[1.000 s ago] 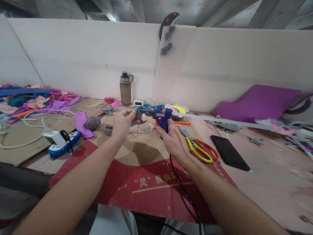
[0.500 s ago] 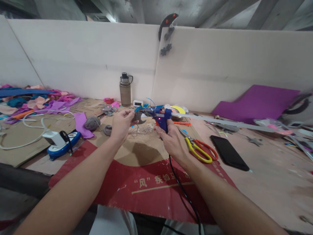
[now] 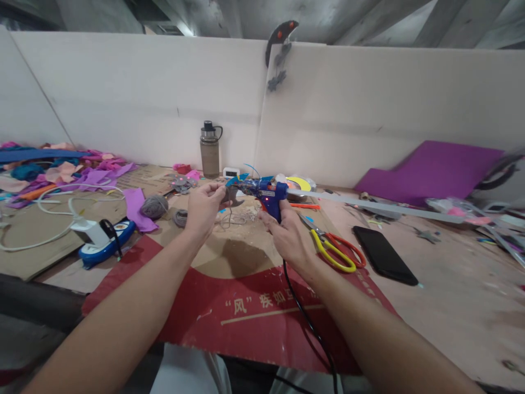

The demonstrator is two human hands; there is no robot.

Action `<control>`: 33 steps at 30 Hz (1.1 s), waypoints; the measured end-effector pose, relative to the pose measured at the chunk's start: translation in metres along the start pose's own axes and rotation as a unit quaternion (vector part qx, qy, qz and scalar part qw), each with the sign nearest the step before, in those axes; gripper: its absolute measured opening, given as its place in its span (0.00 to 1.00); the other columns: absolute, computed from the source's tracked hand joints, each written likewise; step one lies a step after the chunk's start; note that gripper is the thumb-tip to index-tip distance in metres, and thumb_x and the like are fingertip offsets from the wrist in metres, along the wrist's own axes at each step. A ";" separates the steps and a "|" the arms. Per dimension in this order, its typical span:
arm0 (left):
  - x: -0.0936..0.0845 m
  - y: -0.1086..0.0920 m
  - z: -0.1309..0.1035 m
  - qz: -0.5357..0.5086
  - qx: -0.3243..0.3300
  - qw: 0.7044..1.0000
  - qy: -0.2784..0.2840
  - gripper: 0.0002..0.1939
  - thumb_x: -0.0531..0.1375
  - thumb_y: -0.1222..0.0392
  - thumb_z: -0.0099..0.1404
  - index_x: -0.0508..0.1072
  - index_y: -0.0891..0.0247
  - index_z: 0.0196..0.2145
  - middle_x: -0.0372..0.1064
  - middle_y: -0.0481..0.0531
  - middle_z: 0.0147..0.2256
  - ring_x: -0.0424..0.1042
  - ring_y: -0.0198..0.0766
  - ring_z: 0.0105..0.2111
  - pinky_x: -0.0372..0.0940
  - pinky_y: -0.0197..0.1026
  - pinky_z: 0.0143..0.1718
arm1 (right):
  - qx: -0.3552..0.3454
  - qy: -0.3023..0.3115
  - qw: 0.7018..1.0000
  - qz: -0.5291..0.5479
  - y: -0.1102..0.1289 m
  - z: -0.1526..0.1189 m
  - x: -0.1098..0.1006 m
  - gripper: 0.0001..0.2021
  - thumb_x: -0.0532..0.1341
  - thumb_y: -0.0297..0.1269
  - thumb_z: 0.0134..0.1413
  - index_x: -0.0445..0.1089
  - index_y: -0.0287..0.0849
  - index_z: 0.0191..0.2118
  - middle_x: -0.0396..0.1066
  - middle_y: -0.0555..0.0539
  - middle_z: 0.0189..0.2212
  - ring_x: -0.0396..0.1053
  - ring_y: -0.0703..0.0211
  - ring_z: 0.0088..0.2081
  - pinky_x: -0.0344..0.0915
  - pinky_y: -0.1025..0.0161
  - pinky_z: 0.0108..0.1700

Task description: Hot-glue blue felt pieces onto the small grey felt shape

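Note:
My left hand (image 3: 206,205) pinches a small grey felt piece (image 3: 235,197) above the middle of the cardboard. Around the handle of a blue glue gun (image 3: 271,198) my right hand (image 3: 283,224) is closed. The gun points left, its nozzle at the grey piece; whether they touch is hard to tell. A long whitish glue stick (image 3: 369,204) sticks out of its back. Its black cord (image 3: 301,309) hangs down over the red part of the cardboard (image 3: 184,323). Thin grey yarn (image 3: 233,220) lies below the hands.
Scissors (image 3: 334,249) and a black phone (image 3: 384,256) lie at the right. At the left are a blue power strip (image 3: 107,246), grey yarn balls (image 3: 154,207) and felt scraps (image 3: 61,171). A bottle (image 3: 210,153) and purple sheet (image 3: 430,172) stand behind.

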State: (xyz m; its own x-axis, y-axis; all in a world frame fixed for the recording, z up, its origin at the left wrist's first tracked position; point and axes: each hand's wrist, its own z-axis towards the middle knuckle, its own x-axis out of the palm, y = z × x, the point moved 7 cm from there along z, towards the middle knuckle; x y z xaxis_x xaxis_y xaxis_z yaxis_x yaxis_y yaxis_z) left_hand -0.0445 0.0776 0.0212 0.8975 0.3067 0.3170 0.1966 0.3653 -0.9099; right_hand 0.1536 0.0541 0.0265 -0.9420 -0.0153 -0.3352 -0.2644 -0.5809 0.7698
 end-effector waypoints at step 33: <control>0.001 -0.010 0.000 -0.029 0.016 0.999 0.004 0.09 0.67 0.58 0.50 0.72 0.66 0.26 0.68 0.46 0.24 0.67 0.29 0.22 0.75 0.39 0.31 | 0.049 -0.046 0.997 0.032 -0.002 0.001 -0.011 0.13 0.58 0.42 0.56 0.67 0.44 0.46 0.67 0.50 0.27 0.65 0.54 0.33 0.64 0.58 0.37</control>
State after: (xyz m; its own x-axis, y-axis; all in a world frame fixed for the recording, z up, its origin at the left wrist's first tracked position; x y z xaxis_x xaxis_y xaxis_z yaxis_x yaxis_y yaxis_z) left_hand -0.0458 0.0738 0.0306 0.8883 0.2775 0.3660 0.2351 0.4100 -0.8813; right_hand 0.1645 0.0562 0.0297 -0.9714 0.0280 -0.2356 -0.2177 -0.4996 0.8384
